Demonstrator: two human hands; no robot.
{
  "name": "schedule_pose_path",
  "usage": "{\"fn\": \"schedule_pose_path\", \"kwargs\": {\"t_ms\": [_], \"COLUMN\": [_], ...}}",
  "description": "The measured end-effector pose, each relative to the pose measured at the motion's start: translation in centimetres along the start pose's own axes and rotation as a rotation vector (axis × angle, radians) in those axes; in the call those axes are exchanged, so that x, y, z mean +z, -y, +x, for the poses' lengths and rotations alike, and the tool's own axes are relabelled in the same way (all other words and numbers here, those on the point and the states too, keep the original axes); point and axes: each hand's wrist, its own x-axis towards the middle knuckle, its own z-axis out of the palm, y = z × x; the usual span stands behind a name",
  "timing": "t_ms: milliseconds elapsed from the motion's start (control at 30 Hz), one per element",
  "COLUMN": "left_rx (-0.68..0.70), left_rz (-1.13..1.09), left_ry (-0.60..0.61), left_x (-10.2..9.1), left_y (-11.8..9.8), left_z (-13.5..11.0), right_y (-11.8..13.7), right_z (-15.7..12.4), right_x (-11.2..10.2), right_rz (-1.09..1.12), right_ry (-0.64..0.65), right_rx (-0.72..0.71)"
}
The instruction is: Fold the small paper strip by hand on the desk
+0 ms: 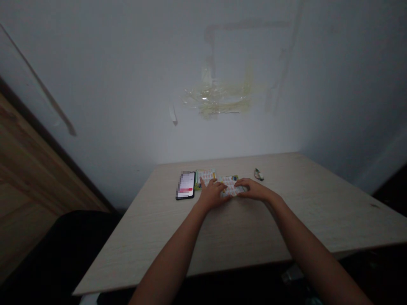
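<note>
A small printed paper leaflet point(232, 189), white with pink-red print and green-yellow corners, lies on the wooden table. Across its left part rests my left hand point(213, 194), fingers spread, holding nothing. My right hand point(252, 189) is at the leaflet's right edge; its fingers curve down onto the paper, with the thumb apart from them. A second, similar printed piece point(206, 174) shows just beyond my left hand; whether the two pieces are joined is hidden by the fingers. Directly left of it lies a black-edged phone point(186, 185) with a lit, partly blurred screen.
A small crumpled wrapper point(258, 174) lies on the table point(152, 228) beyond my right hand. The back wall point(133, 84) carries glossy yellowed tape point(219, 99). At the left are wooden panelling point(25, 161) and a dark shape point(63, 254) beside the table.
</note>
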Motion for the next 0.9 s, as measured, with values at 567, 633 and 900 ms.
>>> {"fn": "schedule_pose_path", "kwargs": {"t_ms": [567,633,900], "left_rx": [0.006,0.01,-0.035], "left_rz": [0.025,0.023,-0.009], "left_ry": [-0.03,-0.032,-0.008], "left_x": [-0.35,-0.29,-0.2], "left_y": [-0.3,-0.22,-0.05], "left_z": [-0.03,-0.05,0.11], "right_y": [0.48,0.4,-0.22], "right_z": [-0.03,-0.07,-0.16], "right_x": [-0.45,-0.47,-0.53], "right_rz": [0.007,0.002,-0.008], "right_ry": [0.019,0.013,-0.003], "right_rx": [0.103,0.105,0.093]}}
